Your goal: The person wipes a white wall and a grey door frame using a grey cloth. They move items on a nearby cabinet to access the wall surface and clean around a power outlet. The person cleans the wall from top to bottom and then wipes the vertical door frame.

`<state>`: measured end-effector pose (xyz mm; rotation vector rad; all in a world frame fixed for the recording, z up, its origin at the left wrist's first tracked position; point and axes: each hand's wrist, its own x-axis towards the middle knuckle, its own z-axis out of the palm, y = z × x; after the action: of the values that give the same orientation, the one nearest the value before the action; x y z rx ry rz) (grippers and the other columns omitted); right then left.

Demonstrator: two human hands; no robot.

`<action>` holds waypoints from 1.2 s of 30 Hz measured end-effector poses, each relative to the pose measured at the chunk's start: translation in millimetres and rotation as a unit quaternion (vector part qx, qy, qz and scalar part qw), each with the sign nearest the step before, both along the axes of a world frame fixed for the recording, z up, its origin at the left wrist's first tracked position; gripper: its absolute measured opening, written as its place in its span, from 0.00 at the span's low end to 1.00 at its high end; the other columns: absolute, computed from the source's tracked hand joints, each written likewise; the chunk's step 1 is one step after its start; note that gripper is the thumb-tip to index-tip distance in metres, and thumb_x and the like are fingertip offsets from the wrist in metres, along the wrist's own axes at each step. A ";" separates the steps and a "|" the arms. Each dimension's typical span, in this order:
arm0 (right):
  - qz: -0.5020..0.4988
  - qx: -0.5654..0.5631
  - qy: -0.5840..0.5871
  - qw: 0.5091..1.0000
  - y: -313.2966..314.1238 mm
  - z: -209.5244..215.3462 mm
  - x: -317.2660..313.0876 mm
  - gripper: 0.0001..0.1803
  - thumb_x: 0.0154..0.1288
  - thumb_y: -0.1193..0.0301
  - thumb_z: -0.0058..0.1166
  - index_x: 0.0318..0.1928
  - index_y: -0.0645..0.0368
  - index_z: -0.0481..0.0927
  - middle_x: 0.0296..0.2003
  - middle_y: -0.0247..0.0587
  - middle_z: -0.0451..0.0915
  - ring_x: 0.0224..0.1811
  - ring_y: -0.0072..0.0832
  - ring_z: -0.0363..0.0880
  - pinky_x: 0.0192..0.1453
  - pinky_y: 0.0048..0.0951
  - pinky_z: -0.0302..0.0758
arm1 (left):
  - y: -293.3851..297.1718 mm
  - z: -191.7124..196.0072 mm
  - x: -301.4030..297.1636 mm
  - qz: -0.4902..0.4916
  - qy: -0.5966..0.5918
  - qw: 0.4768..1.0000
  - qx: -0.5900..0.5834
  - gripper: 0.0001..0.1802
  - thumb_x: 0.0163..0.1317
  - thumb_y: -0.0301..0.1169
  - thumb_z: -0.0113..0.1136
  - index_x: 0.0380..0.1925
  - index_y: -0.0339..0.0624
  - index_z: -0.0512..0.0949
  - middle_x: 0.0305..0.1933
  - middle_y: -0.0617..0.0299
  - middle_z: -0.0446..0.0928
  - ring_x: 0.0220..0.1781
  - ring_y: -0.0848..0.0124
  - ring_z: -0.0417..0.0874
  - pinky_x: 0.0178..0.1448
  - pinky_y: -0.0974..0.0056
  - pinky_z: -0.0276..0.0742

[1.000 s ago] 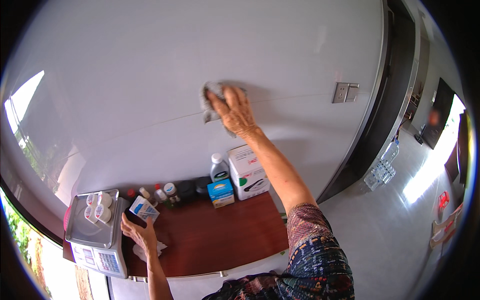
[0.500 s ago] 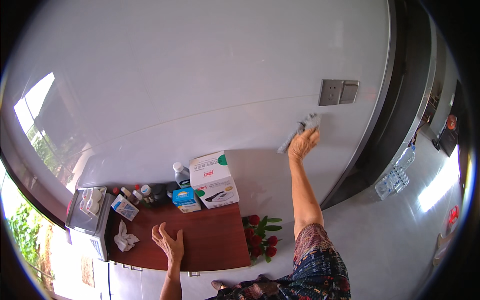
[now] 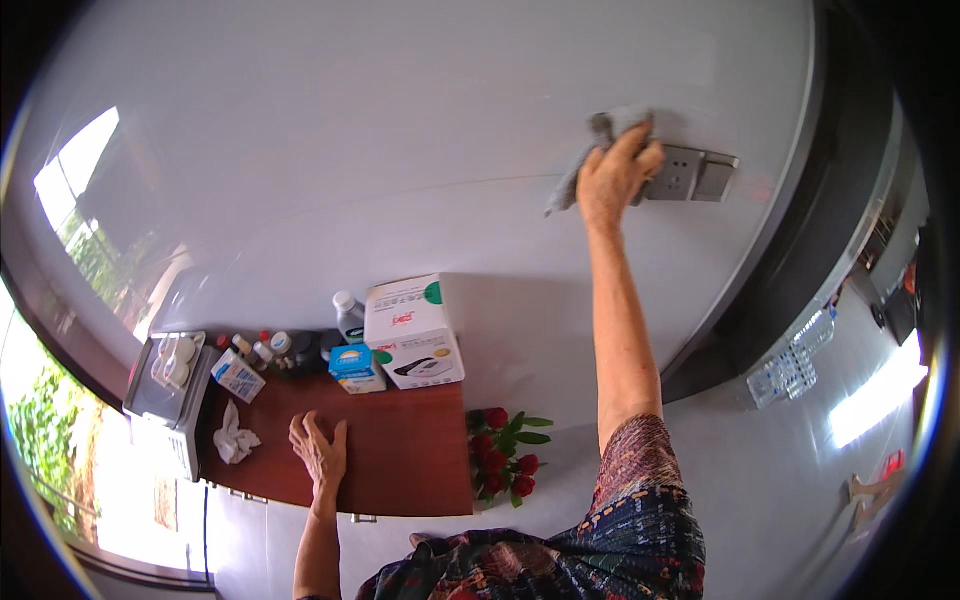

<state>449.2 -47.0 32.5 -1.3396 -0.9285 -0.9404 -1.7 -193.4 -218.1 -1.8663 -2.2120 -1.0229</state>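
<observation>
My right hand (image 3: 612,178) is raised high against the white wall (image 3: 400,150) and grips a grey cloth (image 3: 590,150), pressed just left of a grey wall switch plate (image 3: 690,172). My left hand (image 3: 320,452) lies flat with fingers spread on the dark red wooden cabinet top (image 3: 400,460), holding nothing. A crumpled white tissue (image 3: 235,438) lies on the cabinet left of that hand.
At the back of the cabinet stand a white box (image 3: 412,330), a small blue box (image 3: 355,368), a plastic bottle (image 3: 349,316) and several small jars (image 3: 265,350). A grey appliance (image 3: 165,385) sits at the left end. Red roses (image 3: 500,450) are right of the cabinet. A dark doorway (image 3: 800,260) is at right.
My right hand has swept the cloth rightward across the wall to the switch plate. My left hand moved right along the cabinet top and now rests flat. The view shifted right.
</observation>
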 end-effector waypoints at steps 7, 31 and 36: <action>-0.092 -0.057 -0.068 0.992 9.4 -106.6 -10.2 0.31 0.54 0.77 0.56 0.60 0.69 0.64 0.59 0.60 0.57 0.57 0.51 0.59 0.53 0.52 0.63 | 2.8 -3.3 5.8 -0.001 0.009 1.000 0.004 0.25 0.50 0.40 0.66 0.45 0.41 0.72 0.55 0.49 0.65 0.59 0.51 0.63 0.60 0.49 0.60; 0.112 0.027 -0.358 0.927 37.0 -110.1 -86.1 0.16 0.58 0.75 0.57 0.49 0.53 0.79 0.61 0.27 0.63 0.56 0.32 0.65 0.51 0.43 0.67 | 2.2 4.2 7.7 0.007 -0.006 1.000 -0.007 0.24 0.52 0.41 0.65 0.45 0.40 0.73 0.54 0.50 0.67 0.59 0.53 0.64 0.60 0.52 0.61; 0.190 -0.213 -0.438 0.853 13.5 -221.9 -63.6 0.19 0.59 0.69 0.52 0.52 0.42 0.78 0.60 0.22 0.64 0.58 0.31 0.65 0.52 0.41 0.68 | 0.3 10.1 9.8 0.013 -0.007 1.000 -0.014 0.24 0.51 0.41 0.65 0.45 0.40 0.73 0.54 0.50 0.67 0.59 0.53 0.65 0.61 0.52 0.61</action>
<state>385.6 -33.4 -189.4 -0.9727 -2.1243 -1.0686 8.1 -193.1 -208.0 -1.8417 -2.2630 -1.0086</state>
